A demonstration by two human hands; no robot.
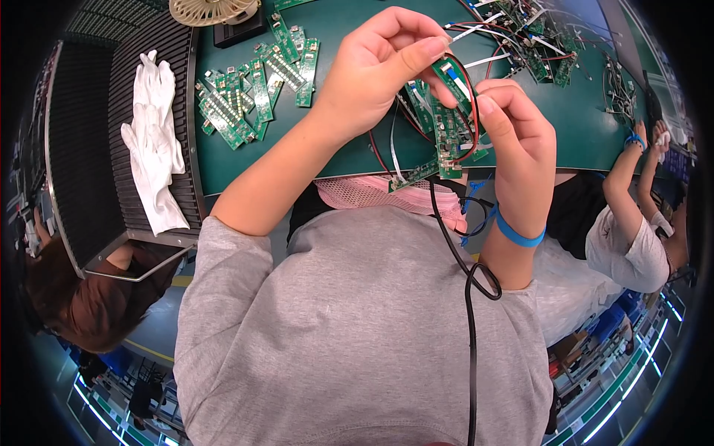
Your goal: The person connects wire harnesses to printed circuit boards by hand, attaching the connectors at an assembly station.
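Circuit board [452, 76] is above the green worktop [230, 167], its long axis slanting rightward toward the worktop's near edge. Left hand [383, 70] pinches its far end; right hand [522, 126], nearer the leads [476, 126], shows no confirmable pinch.

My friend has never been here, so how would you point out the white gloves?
Find the green table, then the black ribbed rack along its left edge. On it lie the white gloves, limp and unworn. Their white cloth sets them apart from the dark rack and the green circuit boards on the table.
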